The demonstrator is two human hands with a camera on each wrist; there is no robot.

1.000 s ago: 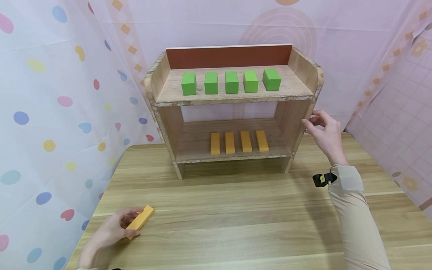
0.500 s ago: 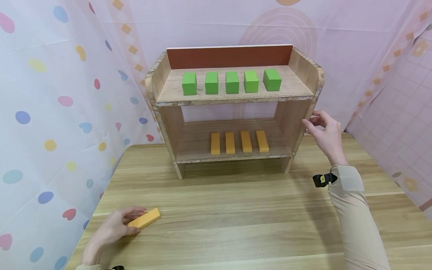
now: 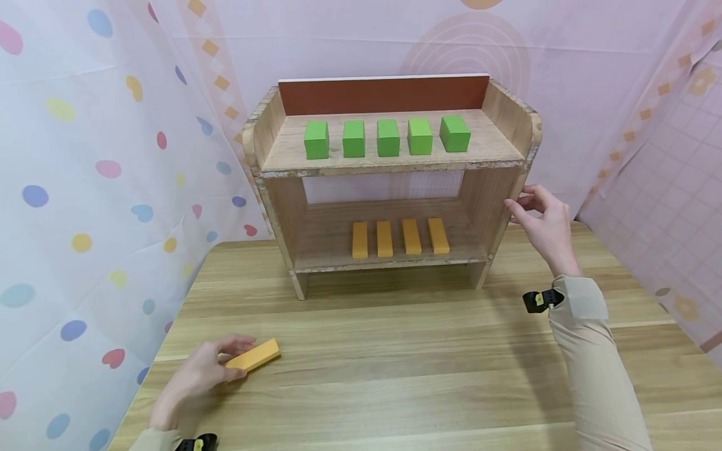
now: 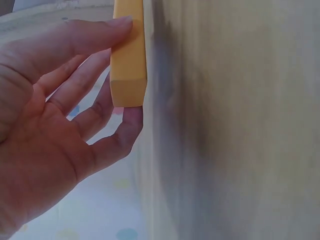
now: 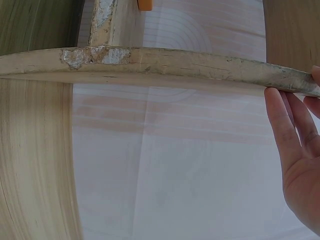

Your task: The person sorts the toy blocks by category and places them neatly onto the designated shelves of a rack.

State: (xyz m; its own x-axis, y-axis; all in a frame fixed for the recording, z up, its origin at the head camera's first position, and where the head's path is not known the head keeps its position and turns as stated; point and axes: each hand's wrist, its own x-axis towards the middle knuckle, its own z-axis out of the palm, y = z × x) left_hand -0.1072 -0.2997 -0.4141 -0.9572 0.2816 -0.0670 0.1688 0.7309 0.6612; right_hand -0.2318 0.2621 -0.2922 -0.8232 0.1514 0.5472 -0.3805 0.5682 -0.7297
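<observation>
My left hand (image 3: 200, 373) pinches a yellow-orange rectangular block (image 3: 256, 356) between thumb and fingers over the front left of the table. In the left wrist view the thumb lies across one face of the block (image 4: 128, 65), with the fingers behind it. A two-tier wooden shelf (image 3: 389, 168) stands at the back. My right hand (image 3: 547, 222) holds the edge of its right side panel (image 5: 200, 67), thumb on one side and fingers on the other. Several matching orange blocks (image 3: 385, 238) lie in a row on the lower tier.
Several green blocks (image 3: 387, 138) line the upper tier, in front of a red-brown back board (image 3: 383, 95). The wooden table (image 3: 361, 351) reaches patterned cloth (image 3: 113, 156) at the left and back. A black strap (image 3: 543, 300) circles the right wrist.
My left hand has moved right and slightly away from me with the block, which has turned from a steep slant to a flatter one. The right hand stays on the shelf.
</observation>
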